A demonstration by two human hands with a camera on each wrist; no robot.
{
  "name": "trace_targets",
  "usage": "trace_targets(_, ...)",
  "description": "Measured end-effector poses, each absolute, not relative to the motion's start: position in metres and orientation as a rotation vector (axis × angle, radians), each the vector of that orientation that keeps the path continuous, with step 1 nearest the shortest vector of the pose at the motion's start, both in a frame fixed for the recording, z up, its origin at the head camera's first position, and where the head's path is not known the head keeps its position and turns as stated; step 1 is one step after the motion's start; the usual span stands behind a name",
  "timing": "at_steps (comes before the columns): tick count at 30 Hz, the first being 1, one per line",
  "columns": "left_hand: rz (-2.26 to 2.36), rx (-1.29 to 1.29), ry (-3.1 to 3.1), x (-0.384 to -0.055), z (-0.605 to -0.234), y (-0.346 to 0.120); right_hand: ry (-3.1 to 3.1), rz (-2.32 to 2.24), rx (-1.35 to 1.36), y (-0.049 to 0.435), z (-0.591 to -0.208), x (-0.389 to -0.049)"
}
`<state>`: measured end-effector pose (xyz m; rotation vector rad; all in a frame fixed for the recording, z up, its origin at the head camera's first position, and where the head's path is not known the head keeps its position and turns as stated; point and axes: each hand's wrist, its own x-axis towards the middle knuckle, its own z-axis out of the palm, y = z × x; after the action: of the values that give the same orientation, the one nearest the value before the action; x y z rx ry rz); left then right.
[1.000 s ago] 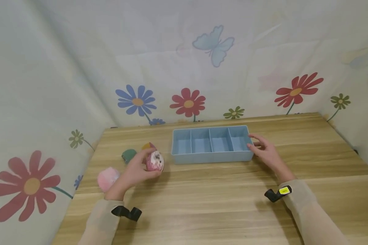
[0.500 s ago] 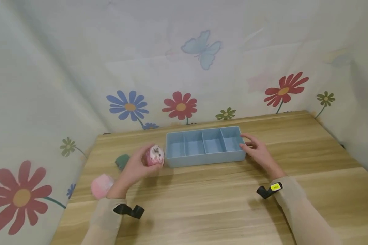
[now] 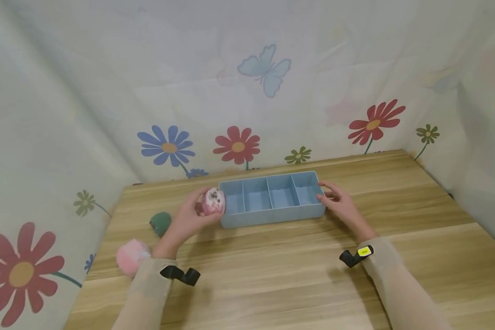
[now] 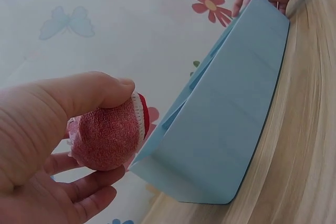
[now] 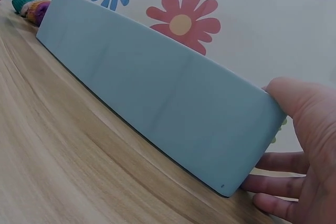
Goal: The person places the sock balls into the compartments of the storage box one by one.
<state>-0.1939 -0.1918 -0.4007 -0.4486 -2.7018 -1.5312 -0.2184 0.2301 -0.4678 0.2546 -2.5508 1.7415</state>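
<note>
My left hand (image 3: 186, 222) holds a red-and-white rolled-up sock (image 3: 213, 202) between thumb and fingers, just off the left end of a light blue divided box (image 3: 273, 217). In the left wrist view the balled sock (image 4: 107, 139) shows reddish terry cloth with a white-stitched edge, raised above the table beside the box's corner. At the opposite end, my right hand (image 3: 341, 207) grips the box: its thumb lies on the rim and its fingers bear on the end wall, as the right wrist view shows. Several compartments in the box have nothing in them.
Left of the left hand lie a green rolled-up sock (image 3: 161, 223) and a pink one (image 3: 133, 257) on the wooden table (image 3: 272, 275). The right wrist view also reveals a yellow-and-purple bundle (image 5: 38, 12). A flower-printed cloth (image 3: 181, 91) hangs behind the table.
My left hand has carried the rolled-up sock rightward, up to the box's left end. My right hand keeps its hold on the box. The head view has shifted somewhat.
</note>
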Motion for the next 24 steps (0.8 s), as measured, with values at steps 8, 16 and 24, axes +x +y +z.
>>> trace_targets(8, -1.555, -0.454, -2.694, -0.207, -0.407, -0.183, -2.537, 1.741, 0.278, 0.227, -0.469, -0.216)
trace_targets(16, -1.494, -0.460, -2.735, -0.221, -0.412, -0.175, -2.538, 1.756, 0.235, 0.228, -0.473, -0.214)
trace_targets(24, -1.451, -0.462, -2.768, -0.230, -0.413, -0.171, -2.538, 1.788, 0.248, 0.226, -0.469, -0.215)
